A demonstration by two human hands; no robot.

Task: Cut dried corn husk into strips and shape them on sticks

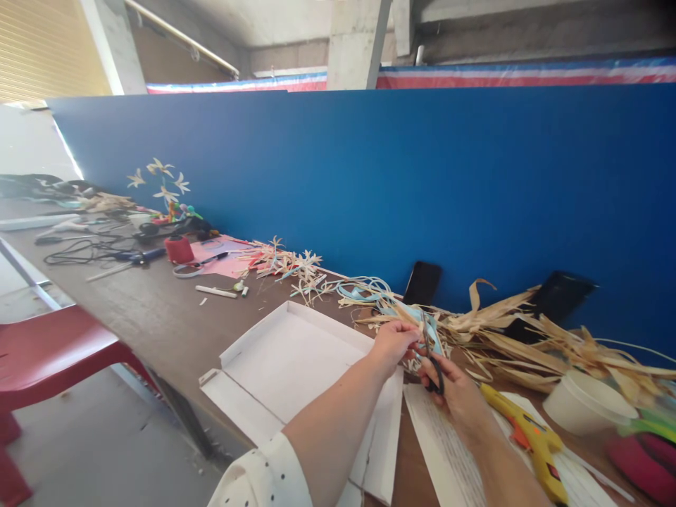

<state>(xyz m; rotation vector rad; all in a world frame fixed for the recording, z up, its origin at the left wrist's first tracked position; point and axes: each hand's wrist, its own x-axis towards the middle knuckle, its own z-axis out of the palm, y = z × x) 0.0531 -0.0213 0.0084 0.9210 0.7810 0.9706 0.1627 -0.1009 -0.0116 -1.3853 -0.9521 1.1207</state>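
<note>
My right hand is closed round the black handles of a pair of scissors, whose blades point up and away from me. Close beside the blades, my left hand pinches its thumb and fingers together. A small pale piece seems to be at those fingertips, too small to name. Under my left forearm lies an open white cardboard box. Just behind both hands are light blue ribbon and dry tan husk strips, heaped along the blue partition.
A yellow glue gun rests on papers, right of my right hand, near a white cup. Two dark phones lean on the partition. Pale husk flowers and red thread lie left. A red chair stands beside the table.
</note>
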